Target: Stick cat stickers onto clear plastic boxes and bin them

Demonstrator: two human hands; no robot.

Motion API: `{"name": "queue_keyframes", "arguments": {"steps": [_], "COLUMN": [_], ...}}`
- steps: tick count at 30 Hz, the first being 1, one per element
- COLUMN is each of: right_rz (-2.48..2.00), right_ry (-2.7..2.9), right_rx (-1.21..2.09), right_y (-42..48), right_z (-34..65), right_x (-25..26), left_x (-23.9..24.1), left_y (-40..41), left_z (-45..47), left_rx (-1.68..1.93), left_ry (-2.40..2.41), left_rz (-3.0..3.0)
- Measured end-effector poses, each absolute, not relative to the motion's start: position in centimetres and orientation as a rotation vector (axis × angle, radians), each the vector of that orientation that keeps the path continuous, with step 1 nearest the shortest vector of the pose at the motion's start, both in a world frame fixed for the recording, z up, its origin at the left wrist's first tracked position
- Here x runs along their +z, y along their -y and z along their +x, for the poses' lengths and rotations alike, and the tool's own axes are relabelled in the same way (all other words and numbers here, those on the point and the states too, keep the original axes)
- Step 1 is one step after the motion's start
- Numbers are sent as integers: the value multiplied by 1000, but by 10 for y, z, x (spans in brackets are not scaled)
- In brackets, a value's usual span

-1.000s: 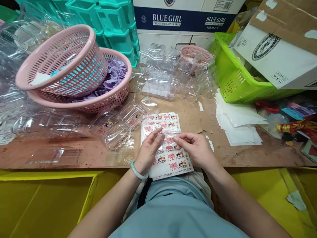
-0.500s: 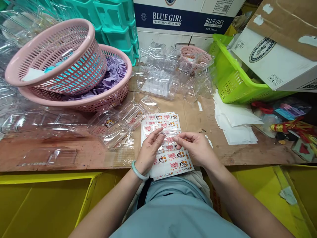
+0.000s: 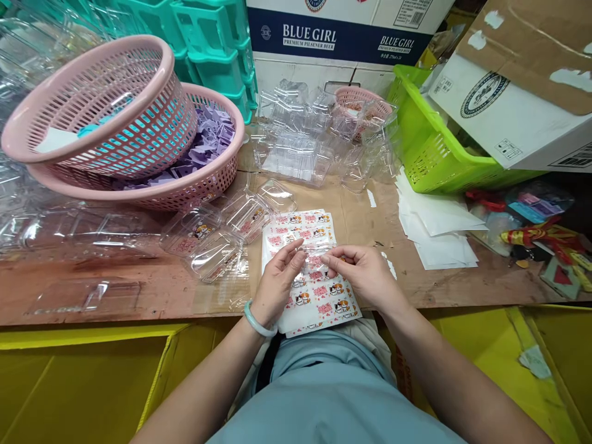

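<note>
My left hand (image 3: 284, 274), with a pale green bangle at the wrist, is closed, thumb against the fingers. Opposite it, my right hand (image 3: 358, 268) pinches with thumb and forefinger. Between the fingertips spans a small clear plastic piece (image 3: 313, 250) that glints; its exact shape is hard to make out against the print behind. Under both hands lie stacked sticker sheets (image 3: 324, 308) with cartoon cats and red lettering, reaching over the table's front edge. Left of them rest several clear plastic boxes (image 3: 217, 253), some bearing the same cat print.
Two pink baskets (image 3: 217, 176) are stacked at the left, with purple pieces in the lower one. Teal bins (image 3: 208, 37) stand behind. More clear boxes (image 3: 296, 157) are piled at the back. White papers (image 3: 444, 246) lie beside a green basket (image 3: 430, 148) at the right.
The whole view has shifted slightly to the left. My hands keep nearly the same pose over the sticker sheets, the fingertips a little closer together.
</note>
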State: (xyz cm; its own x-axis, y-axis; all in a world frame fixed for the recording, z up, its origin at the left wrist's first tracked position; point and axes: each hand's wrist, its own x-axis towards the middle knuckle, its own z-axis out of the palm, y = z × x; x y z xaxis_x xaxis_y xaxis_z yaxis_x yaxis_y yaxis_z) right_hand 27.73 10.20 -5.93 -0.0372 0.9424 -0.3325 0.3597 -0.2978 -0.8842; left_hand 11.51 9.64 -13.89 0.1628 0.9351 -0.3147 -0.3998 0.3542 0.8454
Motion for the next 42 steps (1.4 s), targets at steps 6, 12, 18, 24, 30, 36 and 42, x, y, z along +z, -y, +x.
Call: {"name": "queue_keyframes", "arguments": {"steps": [6,12,18,24,30,36,42], "right_rz": [-1736,-1713,-1708,-1660,-1611,-1429,-1284], "right_ry": [1540,1540,1561,1734,1781,2145,2190], "right_rx": [1123,1104,1088,890,795,248,144], "right_y": [-96,-92,-92,-85,-81,-75,-63], "right_z": [275,274,275,269,270,269,267], "right_x": [-64,-66,-66,-65,-69,-76,-62], "left_x": [-130,-132,-132,-129,-137,-141,-143], "left_y": [-97,-93,-93,-94,-95,-96,-97], "left_z": [118,114,113,117,112,113,113], "left_rx": [1052,1067,1074,1088,1081,1098,1111], "left_ry": [-974,-906,-959,-977,-914,-919,-916], "left_rz": [737,788,753,814,737,741,711]}}
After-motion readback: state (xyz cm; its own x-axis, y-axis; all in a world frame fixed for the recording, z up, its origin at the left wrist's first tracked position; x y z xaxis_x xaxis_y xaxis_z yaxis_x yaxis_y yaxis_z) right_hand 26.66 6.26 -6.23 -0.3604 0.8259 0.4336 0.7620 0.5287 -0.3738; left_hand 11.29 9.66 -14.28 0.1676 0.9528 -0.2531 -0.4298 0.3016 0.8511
